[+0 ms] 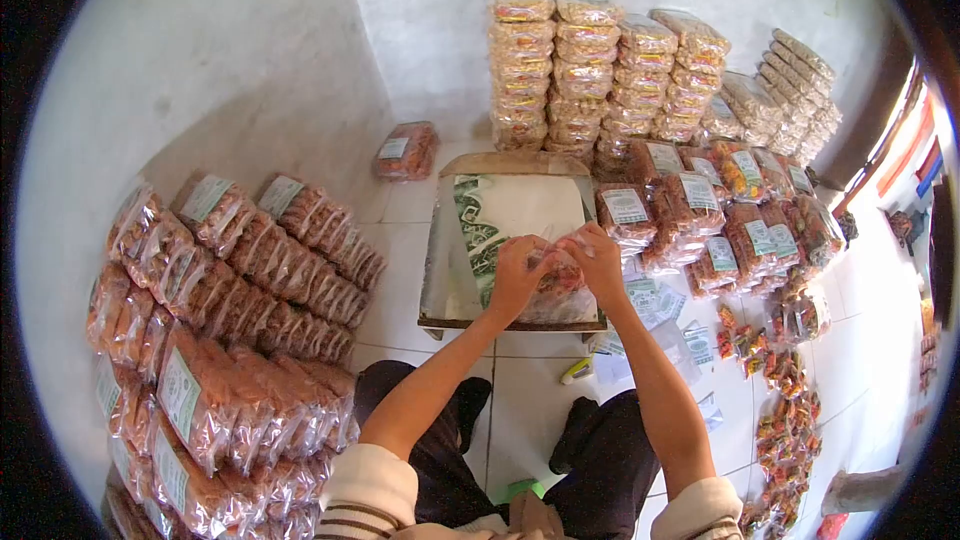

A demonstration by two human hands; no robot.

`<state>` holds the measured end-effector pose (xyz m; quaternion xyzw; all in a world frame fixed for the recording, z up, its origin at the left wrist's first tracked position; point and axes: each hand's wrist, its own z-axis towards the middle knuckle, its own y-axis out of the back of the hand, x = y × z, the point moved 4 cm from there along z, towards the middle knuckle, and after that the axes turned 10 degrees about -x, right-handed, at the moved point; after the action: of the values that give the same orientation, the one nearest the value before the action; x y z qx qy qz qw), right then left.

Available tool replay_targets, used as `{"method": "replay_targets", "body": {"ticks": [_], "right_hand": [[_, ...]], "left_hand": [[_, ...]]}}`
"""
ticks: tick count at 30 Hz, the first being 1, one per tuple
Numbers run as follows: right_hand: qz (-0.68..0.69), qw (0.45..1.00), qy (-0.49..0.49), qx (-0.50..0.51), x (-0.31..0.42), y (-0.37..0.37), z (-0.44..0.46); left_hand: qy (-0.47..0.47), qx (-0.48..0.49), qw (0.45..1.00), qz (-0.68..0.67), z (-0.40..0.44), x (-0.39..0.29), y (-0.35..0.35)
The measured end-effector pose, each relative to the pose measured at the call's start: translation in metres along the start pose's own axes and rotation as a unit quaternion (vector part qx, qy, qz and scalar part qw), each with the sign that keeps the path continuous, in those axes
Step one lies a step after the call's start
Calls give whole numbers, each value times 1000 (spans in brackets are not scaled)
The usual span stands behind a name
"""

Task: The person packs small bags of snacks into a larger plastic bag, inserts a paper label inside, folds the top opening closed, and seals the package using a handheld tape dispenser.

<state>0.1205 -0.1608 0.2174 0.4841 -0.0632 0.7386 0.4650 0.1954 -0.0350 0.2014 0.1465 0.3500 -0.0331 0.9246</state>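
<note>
Both hands meet at the top of a clear plastic bag [562,292] with reddish-brown contents, resting on the right part of a low table [437,285]. My left hand [520,275] pinches the bag's upper left edge, fingers closed. Opposite it, my right hand [597,258] grips the gathered plastic at the upper right. Under the bag, the tabletop carries a white sheet [535,198] with a green leafy pattern along its left side. The hands hide part of the bag's mouth.
Packed bags in rows [250,270] are piled on the left. Tall stacks of pale packs [585,70] stand by the back wall; labelled packs [690,200] lie right of the table. Nearby are loose printed labels [655,300], a yellow-green cutter [577,371] and small colourful packets [788,430].
</note>
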Motion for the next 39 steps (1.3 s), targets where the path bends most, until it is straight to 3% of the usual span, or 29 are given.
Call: {"method": "replay_targets", "body": {"ticks": [1, 3, 6, 7, 9, 13, 20, 25, 30, 31, 33, 35, 37, 39], "right_hand": [[-1, 1000, -1, 0, 0, 1, 1], [148, 984, -92, -31, -7, 3, 7], [159, 985, -26, -57, -9, 24, 14], [157, 985, -27, -59, -15, 24, 12], [31, 993, 117, -16, -15, 19, 1], [-13, 999, 32, 4, -28, 3, -5], [-45, 991, 29, -125, -34, -17, 0], [-21, 986, -24, -166, -33, -23, 2], [-3, 985, -44, -166, -16, -24, 12], [-35, 984, -3, -177, -17, -24, 14], [-65, 979, 39, -188, -12, -23, 17], [-28, 983, -98, -154, -15, -22, 21], [-21, 983, -118, -140, -19, -24, 24], [-14, 982, -139, -127, -22, -26, 27]], "left_hand": [[48, 42, 997, -32, -1, 6, -4], [70, 45, 994, -66, 3, 11, -8], [126, 48, 985, -108, 12, 19, -7], [159, 49, 979, -118, 17, 21, -6], [151, 75, 978, -126, 27, 20, -5], [159, 134, 969, -131, 32, 22, -6], [164, 69, 975, -132, 27, 36, -16], [67, -12, 995, -77, 31, 20, -9], [153, -4, 986, -61, 28, 15, -8], [183, 0, 979, -89, 29, 15, -8], [158, -12, 983, -87, 28, 22, -11], [134, -22, 987, -86, 25, 28, -13], [208, 19, 963, -170, 24, 30, -16], [169, 13, 979, -114, 24, 31, -13]]}}
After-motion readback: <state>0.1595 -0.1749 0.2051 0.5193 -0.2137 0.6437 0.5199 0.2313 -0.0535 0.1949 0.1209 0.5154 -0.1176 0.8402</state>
